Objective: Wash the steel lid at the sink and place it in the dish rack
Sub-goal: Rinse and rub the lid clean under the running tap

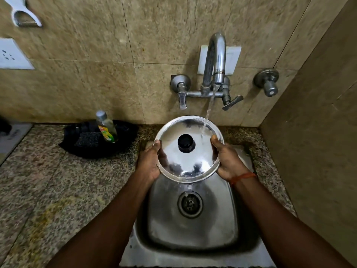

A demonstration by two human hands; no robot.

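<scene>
Two hands hold the steel lid (195, 161) above the sink (224, 219), one at each side of its rim. The left hand (151, 163) grips the left edge with the thumb laid on the top face and the other fingers hidden behind the rim; the right hand (227, 161) grips the right edge in the same way, with an orange thread (243, 176) tied round its wrist. The lid is tilted so that its polished top and its black knob (186, 143) face the camera; it sits over the far end of the basin, clear of the drain (190, 204) below it.

A stream of water (209, 107) runs from the curved spout (215, 57) and strikes the lid at its upper right, just beside the right thumb; water gathers along the near rim. Two lever handles flank the spout on the wall, the left handle (182, 101) hanging down and the right handle (232, 102) turned out to the side; a separate round valve (268, 82) stands farther right.

On the speckled counter (58, 180) left of the sink lies a black tray (128, 129), holding a dish soap bottle (107, 127) with a yellow label and a dark scrub pad (87, 139) just beside it. A white socket plate (11, 55) is fixed to the tiled wall at the far left.
</scene>
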